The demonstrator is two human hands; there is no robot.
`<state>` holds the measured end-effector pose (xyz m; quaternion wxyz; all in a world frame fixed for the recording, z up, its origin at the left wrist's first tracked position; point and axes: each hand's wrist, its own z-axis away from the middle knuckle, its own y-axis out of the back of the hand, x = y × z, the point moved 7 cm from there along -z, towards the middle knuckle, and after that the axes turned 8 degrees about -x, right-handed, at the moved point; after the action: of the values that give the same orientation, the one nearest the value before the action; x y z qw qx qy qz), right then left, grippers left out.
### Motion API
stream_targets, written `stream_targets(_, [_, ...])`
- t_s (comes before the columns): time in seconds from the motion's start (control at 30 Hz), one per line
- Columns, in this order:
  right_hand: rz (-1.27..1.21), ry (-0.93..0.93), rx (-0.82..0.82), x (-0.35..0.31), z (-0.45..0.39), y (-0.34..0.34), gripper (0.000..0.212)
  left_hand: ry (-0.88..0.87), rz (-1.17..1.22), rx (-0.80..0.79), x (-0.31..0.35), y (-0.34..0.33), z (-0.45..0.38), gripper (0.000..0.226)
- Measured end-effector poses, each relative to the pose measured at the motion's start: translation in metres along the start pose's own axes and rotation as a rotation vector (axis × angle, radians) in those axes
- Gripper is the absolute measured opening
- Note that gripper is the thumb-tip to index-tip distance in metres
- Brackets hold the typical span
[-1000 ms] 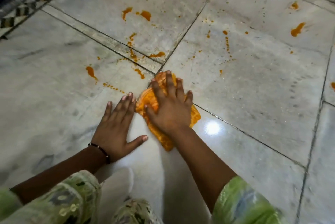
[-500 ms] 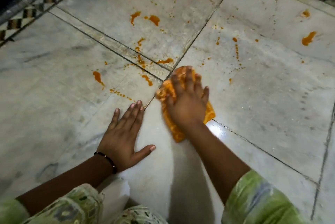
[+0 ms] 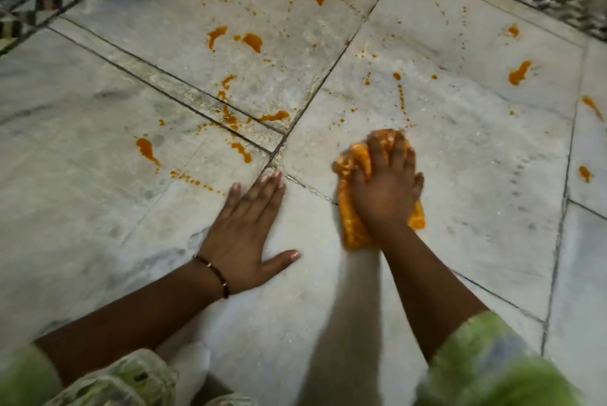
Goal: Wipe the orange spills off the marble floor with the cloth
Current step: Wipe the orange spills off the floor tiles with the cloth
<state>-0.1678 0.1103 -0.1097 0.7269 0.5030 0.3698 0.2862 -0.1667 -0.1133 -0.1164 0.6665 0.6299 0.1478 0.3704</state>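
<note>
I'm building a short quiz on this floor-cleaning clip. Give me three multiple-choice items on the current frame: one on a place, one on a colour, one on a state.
1. Where is the cloth?
A. Under the right hand
B. Under the left hand
C. Lying alone by the patterned border

2. What colour is the cloth?
A. Blue
B. Orange
C. White

3. How does the left hand lie?
A. Curled in a fist
B. Raised off the floor
C. Flat on the marble floor, fingers straight

Answers:
1 A: the right hand presses on the cloth, whose edges show around it.
2 B: it matches the orange spills.
3 C: its palm rests on the marble floor and holds nothing.
</note>
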Motion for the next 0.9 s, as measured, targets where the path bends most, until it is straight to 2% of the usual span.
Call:
stream_targets(0.03, [0.028, 0.067, -0.016, -0.016, -0.003, -0.005, 0.060, -0.031, -0.030, -0.003, 0.007, 0.002, -0.019, 0.095])
stream_targets(0.1, [0.106, 0.348, -0.033, -0.035, 0.012, -0.011, 0.063, -0.087, -0.104, -0.043, 0.014, 0.003, -0.049, 0.097])
stream_targets(0.17, [0.141, 0.620, -0.100, -0.018, 0.035, -0.007, 0.062, -0.113, -0.132, -0.083, 0.013, 0.000, -0.061, 0.098])
stream_targets(0.23, [0.146, 0.738, -0.127, 0.018, 0.042, 0.000, 0.061, -0.108, -0.128, -0.080, 0.008, -0.003, -0.062, 0.099])
stream_targets(0.3, [0.139, 0.665, -0.082, 0.051, 0.023, 0.013, 0.060, -0.111, -0.125, -0.064, 0.009, -0.004, -0.061, 0.099])
stream_targets(0.37, [0.119, 0.484, -0.026, 0.062, -0.009, 0.022, 0.060, -0.114, -0.119, -0.055, 0.009, -0.004, -0.061, 0.099])
stream_targets(0.47, [0.050, 0.172, 0.071, 0.034, -0.054, 0.030, 0.062, -0.114, -0.113, -0.054, 0.009, -0.003, -0.062, 0.098])
stream_targets(0.5, [0.046, 0.130, 0.054, 0.017, -0.062, 0.026, 0.063, -0.112, -0.107, -0.059, 0.009, -0.003, -0.061, 0.098])
stream_targets(0.57, [0.082, 0.227, -0.005, -0.018, -0.060, 0.013, 0.066, -0.113, -0.099, -0.061, 0.009, -0.003, -0.060, 0.097])
stream_targets(0.63, [0.106, 0.426, -0.051, -0.031, -0.036, 0.004, 0.062, -0.126, -0.092, -0.056, 0.009, -0.002, -0.061, 0.097])
stream_targets(0.73, [0.119, 0.633, -0.115, 0.006, -0.001, 0.004, 0.055, -0.122, -0.077, -0.057, 0.008, -0.002, -0.060, 0.097])
stream_targets(0.8, [0.111, 0.572, -0.098, 0.049, -0.007, 0.018, 0.056, -0.124, -0.075, -0.059, 0.008, -0.001, -0.061, 0.097])
stream_targets(0.9, [0.115, 0.240, -0.039, 0.084, -0.048, 0.038, 0.064, -0.113, -0.071, -0.055, 0.009, -0.001, -0.060, 0.097])
